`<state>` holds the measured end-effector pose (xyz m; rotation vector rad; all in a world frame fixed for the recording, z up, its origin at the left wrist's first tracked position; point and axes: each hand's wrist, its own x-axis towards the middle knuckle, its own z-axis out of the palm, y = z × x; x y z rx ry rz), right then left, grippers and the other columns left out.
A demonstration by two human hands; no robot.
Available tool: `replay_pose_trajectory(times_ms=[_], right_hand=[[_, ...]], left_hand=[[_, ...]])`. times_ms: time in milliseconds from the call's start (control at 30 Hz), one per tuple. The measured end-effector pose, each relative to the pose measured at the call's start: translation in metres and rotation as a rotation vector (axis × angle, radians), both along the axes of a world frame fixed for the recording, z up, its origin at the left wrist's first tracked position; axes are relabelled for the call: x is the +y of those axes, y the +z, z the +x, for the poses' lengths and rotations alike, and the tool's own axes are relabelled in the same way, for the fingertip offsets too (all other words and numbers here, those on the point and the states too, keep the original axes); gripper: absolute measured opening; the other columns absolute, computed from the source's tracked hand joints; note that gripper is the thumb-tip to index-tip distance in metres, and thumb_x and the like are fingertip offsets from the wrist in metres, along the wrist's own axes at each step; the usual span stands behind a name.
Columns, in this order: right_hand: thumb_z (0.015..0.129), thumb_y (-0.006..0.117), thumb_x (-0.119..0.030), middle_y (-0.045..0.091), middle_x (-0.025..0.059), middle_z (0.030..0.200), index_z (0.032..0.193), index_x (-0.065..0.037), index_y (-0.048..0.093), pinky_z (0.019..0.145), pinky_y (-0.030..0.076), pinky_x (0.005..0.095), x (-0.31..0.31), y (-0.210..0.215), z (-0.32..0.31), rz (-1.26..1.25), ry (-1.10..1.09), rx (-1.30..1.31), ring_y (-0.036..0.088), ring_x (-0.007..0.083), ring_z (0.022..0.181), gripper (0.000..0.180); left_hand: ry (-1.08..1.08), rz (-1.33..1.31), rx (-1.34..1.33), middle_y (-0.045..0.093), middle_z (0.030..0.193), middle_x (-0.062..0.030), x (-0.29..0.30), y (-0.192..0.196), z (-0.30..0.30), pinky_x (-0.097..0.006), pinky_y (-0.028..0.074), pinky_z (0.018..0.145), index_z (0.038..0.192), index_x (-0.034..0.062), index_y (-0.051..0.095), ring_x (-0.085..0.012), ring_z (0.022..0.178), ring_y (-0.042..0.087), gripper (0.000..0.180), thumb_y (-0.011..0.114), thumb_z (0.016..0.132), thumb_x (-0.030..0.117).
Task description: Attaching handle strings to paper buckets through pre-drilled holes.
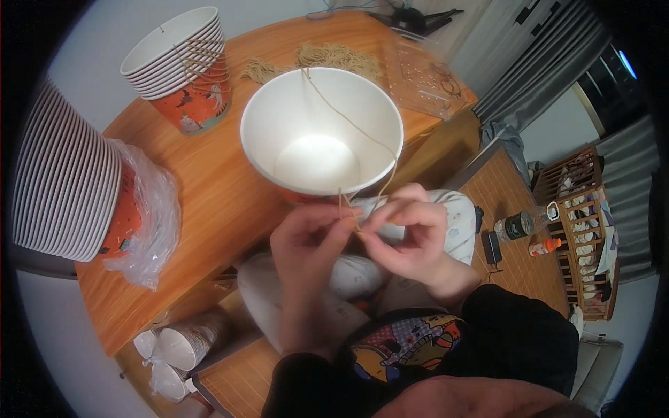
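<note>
A large paper bucket (272, 132), white inside with some orange outside, stands on the table edge in front of me, its mouth tilted toward me. From its far rim a thin tan cord (341, 111) runs across the opening and over the right side to my fingers. Just below the near rim, my left hand (310, 240) pinches the cord between thumb and fingers. My right hand (412, 240) is closed in a pinch on the cord right beside it, the fingertips almost touching. A short upright piece of cord shows at the near rim. The exact crossing of the strands is too small to tell.
On the wooden table (209, 181) stand a stack of corded orange buckets (191, 104) and a taller stack (66, 174) partly in clear plastic (150, 216). Tan cords (338, 59) lie behind the bucket. Wrapped paper cups (178, 348) sit low left; bottles (516, 226) stand at right.
</note>
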<state>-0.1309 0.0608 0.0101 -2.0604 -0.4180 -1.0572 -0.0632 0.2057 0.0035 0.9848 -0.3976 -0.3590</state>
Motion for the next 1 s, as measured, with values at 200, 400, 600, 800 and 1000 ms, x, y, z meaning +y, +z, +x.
replay_pose_trajectory(times_ms=[200,400,600,800,1000], right_hand=[[0.067,0.079,-0.002,0.07,0.0015,0.085,0.088,-0.011,0.051,0.074,0.037,0.0328,0.0,0.007,0.0,-0.045,-0.084,-0.02,0.053,0.019,0.079,0.036],[0.069,0.079,-0.006,0.072,-0.001,0.089,0.076,-0.011,0.056,0.073,0.038,0.0315,0.0,0.022,0.008,-0.148,-0.149,-0.067,0.055,0.0177,0.082,0.025],[0.07,0.078,-0.007,0.072,-0.0034,0.088,0.089,-0.011,0.055,0.075,0.036,0.0313,-0.005,0.015,0.008,-0.146,-0.14,-0.068,0.051,0.0166,0.075,0.03],[0.072,0.077,-0.011,0.071,-0.0037,0.086,0.079,-0.011,0.056,0.075,0.035,0.0314,-0.003,0.02,0.008,-0.164,-0.138,0.008,0.049,0.0164,0.074,0.023],[0.071,0.078,-0.011,0.071,-0.0041,0.084,0.075,-0.011,0.057,0.074,0.035,0.0312,-0.005,0.016,0.008,-0.156,-0.086,-0.015,0.048,0.016,0.074,0.021]], left_hand=[[0.022,-0.057,0.007,0.07,0.091,-0.0115,0.0,-0.002,-0.001,-0.022,0.052,0.075,0.093,-0.0035,0.06,-0.0124,0.083,0.066,0.014,0.066,0.081,-0.007],[0.037,-0.036,-0.002,0.069,0.09,-0.0095,-0.002,-0.007,-0.001,-0.021,0.051,0.073,0.094,-0.0032,0.061,-0.0107,0.082,0.065,0.016,0.068,0.08,-0.007],[0.046,-0.006,0.008,0.069,0.09,-0.0078,-0.001,-0.006,0.0,-0.02,0.05,0.072,0.096,-0.0023,0.061,-0.0092,0.081,0.063,0.017,0.068,0.08,-0.006],[0.091,0.019,-0.064,0.068,0.087,-0.0101,-0.004,-0.007,0.0,-0.02,0.051,0.054,0.097,-0.0026,0.06,-0.0106,0.07,0.065,0.013,0.063,0.084,-0.003],[-0.039,-0.094,-0.044,0.067,0.089,-0.0121,0.001,-0.01,0.003,-0.021,0.052,0.054,0.102,-0.006,0.064,-0.0117,0.07,0.063,0.02,0.061,0.082,-0.002]])
